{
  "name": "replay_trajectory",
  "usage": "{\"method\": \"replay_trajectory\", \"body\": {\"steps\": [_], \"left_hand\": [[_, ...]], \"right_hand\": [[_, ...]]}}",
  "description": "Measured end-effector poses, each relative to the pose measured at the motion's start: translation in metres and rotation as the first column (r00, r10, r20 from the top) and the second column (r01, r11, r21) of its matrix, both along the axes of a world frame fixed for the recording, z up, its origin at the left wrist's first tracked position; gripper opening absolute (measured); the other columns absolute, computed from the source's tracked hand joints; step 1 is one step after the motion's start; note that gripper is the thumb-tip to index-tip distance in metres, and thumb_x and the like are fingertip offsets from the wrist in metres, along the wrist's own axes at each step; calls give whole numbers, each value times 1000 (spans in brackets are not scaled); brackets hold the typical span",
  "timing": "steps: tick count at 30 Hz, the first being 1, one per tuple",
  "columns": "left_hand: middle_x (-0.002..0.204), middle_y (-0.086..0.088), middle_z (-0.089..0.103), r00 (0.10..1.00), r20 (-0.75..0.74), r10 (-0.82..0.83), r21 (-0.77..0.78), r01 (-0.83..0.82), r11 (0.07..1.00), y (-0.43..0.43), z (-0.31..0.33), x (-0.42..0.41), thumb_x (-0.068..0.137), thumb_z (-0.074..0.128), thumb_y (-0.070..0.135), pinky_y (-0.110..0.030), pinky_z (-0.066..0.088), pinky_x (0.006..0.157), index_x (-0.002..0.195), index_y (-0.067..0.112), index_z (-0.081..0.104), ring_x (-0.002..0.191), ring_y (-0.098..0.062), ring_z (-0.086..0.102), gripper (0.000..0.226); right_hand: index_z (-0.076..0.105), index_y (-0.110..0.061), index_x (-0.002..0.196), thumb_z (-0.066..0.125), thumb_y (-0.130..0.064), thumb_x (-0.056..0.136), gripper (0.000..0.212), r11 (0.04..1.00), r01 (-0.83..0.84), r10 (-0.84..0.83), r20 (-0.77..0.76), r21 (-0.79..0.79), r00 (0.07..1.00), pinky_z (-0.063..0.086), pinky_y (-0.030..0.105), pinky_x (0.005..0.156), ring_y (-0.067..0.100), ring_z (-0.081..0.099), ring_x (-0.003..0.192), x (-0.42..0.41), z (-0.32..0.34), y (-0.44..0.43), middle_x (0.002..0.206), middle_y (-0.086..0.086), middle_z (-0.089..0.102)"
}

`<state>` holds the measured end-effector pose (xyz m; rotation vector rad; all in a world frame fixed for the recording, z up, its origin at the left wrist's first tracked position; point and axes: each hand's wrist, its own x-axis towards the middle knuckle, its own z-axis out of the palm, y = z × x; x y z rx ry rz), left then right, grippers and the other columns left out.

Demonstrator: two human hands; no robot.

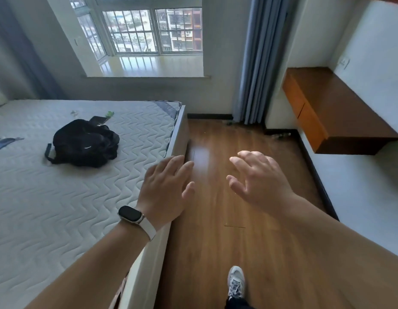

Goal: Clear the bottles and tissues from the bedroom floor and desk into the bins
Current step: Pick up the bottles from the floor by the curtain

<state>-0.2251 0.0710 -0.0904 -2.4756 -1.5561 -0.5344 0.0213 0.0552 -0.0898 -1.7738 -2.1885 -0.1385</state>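
Note:
My left hand [165,186], with a watch on its wrist, and my right hand [258,181] are both held out in front of me over the wooden floor [215,219], fingers spread and holding nothing. A clear bottle [280,136] lies on the floor at the far wall, under the wall-mounted wooden desk [340,112]. Something small and dark [229,123] lies on the floor by the curtain foot; I cannot tell what it is. A green-capped bottle [109,114] lies on the mattress beyond the black backpack. The desk top shows nothing on it. No bin is in view.
A bed with a bare quilted mattress [60,197] fills the left. On it lie a black backpack [84,143], a dark phone-like slab [97,120] and small scraps. Blue-grey curtains [260,63] hang by the window. My shoe [236,282] stands on the floor strip between bed and wall.

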Motion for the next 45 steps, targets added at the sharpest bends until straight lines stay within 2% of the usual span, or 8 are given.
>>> {"method": "replay_trajectory", "body": {"steps": [8,14,21,23,30,35,38,45], "left_hand": [[133,-5,58,995,-51,-85,3,86,996,138,13,111,86,49,41,-44,43,98,127,20,57,123,-27,53,47],[135,-4,56,989,-71,-129,-29,127,992,204,11,168,87,60,39,-43,40,103,129,22,54,127,-25,50,47],[132,-4,58,982,-57,-178,-31,177,984,291,3,196,88,52,40,-44,42,99,127,21,56,124,-26,51,43],[133,-4,57,980,-48,-193,-48,191,980,321,-6,200,87,59,38,-44,41,100,127,21,56,125,-26,51,43],[135,-3,56,966,-2,-260,-77,259,963,453,-29,219,86,53,40,-44,40,101,127,22,57,126,-26,51,45],[135,-1,56,949,0,-317,-104,315,943,562,-35,223,86,61,38,-43,40,100,128,23,57,127,-26,51,45],[136,-2,56,940,4,-341,-116,339,934,621,-30,226,87,55,40,-45,41,101,130,22,57,127,-26,50,46],[133,-2,57,914,-3,-406,-80,405,911,711,-28,247,84,67,36,-45,43,99,128,21,58,125,-26,52,48]], "right_hand": [[59,-17,125,43,-51,88,52,997,72,-72,17,-19,997,40,48,99,30,51,120,111,2,124,128,8,57],[59,-17,126,41,-51,89,54,993,105,-104,29,-46,994,40,47,98,30,51,120,164,1,185,129,9,57],[63,-14,120,39,-51,88,55,989,144,-142,29,-47,989,44,49,92,33,56,113,194,-7,263,123,12,61],[63,-14,119,39,-51,88,54,988,148,-145,50,-49,988,45,48,92,33,56,112,198,-14,286,122,12,61],[63,-14,120,39,-50,89,53,969,227,-218,86,-102,972,44,46,94,31,54,114,215,-29,397,123,11,61],[62,-14,120,38,-50,90,53,955,268,-252,128,-126,959,45,46,95,30,55,114,216,-23,494,123,11,61],[61,-13,120,39,-50,90,53,949,292,-278,120,-122,953,45,48,96,31,55,114,215,-16,545,124,12,60],[61,-13,121,39,-50,90,53,933,335,-321,119,-130,940,45,47,96,30,54,114,229,-13,624,124,10,60]]}}
